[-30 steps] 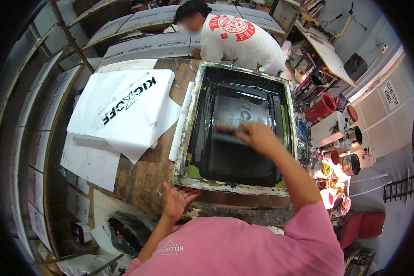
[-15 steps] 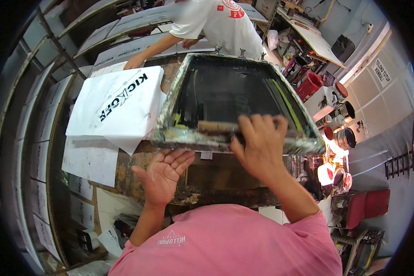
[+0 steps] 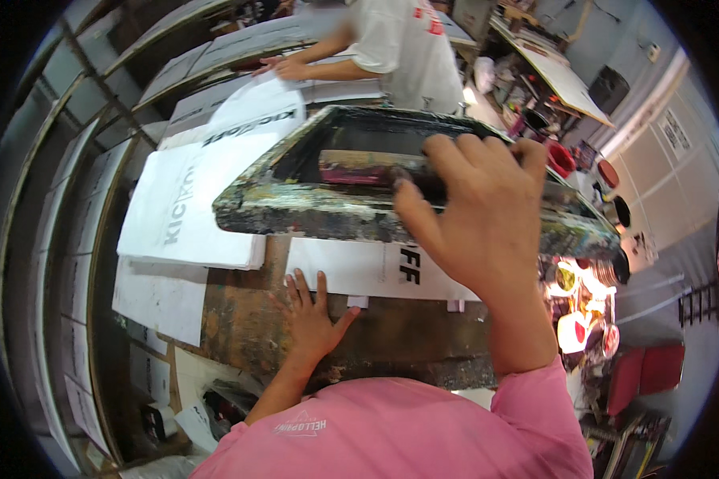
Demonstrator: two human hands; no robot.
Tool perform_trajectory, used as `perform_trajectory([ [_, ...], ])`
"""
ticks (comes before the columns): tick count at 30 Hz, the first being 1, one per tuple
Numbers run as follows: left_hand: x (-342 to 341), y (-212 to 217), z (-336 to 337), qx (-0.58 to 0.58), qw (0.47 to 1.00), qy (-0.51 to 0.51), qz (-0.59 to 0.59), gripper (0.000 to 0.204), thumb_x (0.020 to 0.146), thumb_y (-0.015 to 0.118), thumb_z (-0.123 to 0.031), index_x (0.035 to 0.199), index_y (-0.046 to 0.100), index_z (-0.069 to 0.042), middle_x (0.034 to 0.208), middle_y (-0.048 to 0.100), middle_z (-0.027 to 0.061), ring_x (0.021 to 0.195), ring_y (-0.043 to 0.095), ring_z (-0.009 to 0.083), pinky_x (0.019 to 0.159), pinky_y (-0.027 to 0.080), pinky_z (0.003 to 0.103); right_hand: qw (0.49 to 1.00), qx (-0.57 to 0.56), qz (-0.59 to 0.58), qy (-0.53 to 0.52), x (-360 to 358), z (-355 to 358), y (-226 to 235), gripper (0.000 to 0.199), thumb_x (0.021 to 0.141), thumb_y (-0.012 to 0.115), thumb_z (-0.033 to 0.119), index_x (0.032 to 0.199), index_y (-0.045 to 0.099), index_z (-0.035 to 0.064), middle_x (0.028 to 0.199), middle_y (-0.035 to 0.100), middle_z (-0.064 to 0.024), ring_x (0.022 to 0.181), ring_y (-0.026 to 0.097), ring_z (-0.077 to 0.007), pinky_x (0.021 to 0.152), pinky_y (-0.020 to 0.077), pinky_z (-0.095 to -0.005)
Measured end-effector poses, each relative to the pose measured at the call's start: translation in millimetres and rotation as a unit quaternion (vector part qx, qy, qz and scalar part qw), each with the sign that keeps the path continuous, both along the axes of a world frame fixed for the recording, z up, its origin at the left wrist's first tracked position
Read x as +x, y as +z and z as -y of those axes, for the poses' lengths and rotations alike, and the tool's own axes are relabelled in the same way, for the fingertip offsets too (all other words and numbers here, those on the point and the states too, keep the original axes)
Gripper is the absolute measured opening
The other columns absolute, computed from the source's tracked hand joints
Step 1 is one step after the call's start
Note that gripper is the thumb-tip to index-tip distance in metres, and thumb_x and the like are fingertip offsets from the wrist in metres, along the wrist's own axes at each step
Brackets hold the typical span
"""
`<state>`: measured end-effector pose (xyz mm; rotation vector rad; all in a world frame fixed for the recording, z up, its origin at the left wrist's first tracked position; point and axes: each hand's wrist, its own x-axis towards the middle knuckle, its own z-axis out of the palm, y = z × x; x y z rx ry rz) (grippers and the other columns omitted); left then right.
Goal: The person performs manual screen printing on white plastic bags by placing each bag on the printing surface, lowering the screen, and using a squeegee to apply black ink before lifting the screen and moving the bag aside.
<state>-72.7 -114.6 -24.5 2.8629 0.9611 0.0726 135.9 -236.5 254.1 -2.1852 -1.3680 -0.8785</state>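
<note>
My right hand (image 3: 483,211) is wrapped over the near side of the screen printing frame (image 3: 319,211), gripping the wooden-handled squeegee (image 3: 355,166) inside it. How far the fingers also hold the frame's rail is hidden. The frame's near side is tilted up off the table, its rails crusted with ink. Beneath it lies a white sheet (image 3: 335,267) with black print. At that sheet's near left corner, my left hand (image 3: 311,323) is spread open, palm down, holding nothing.
A stack of printed white sheets (image 3: 184,215) lies left of the frame. Across the table a co-worker's hands (image 3: 284,68) hold up the far end of a sheet. Racks (image 3: 96,239) line the left; ink tubs (image 3: 575,331) and a red chair (image 3: 647,375) stand right.
The frame's near side has risen with my right hand, uncovering the printed sheet. My left hand has turned palm down beside it. The co-worker has lifted a sheet over the stack.
</note>
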Motion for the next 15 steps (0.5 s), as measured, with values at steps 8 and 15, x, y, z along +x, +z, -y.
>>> perform_trajectory([
  [8, 20.3, 29.2, -5.5, -0.070, 0.980, -0.039, 0.183, 0.094, 0.091, 0.063, -0.066, 0.152, 0.043, 0.002, 0.154, 0.045, 0.0252, 0.147, 0.036, 0.0452, 0.118, 0.017, 0.068, 1.000, -0.025, -0.012, -0.016, 3.7, -5.0, 17.5, 0.033, 0.082, 0.069, 0.030, 0.100, 0.068, 0.0030, 0.082, 0.062, -0.0117, 0.082, 0.060, -0.0304, 0.088, 0.0364, -0.0453],
  [15, 75.9, 82.9, -38.8, -0.116, 0.877, 0.012, 0.465, 0.017, 0.090, 0.076, -0.012, 0.097, 0.069, 0.002, 0.088, 0.070, 0.0184, 0.079, 0.069, 0.0317, 0.068, 0.054, 0.041, 1.000, -0.020, 0.013, -0.002, 6.0, -11.4, 17.8, 0.030, 0.082, 0.073, 0.035, 0.089, 0.064, 0.0069, 0.075, 0.057, -0.0073, 0.075, 0.058, -0.0272, 0.084, 0.0367, -0.0462],
])
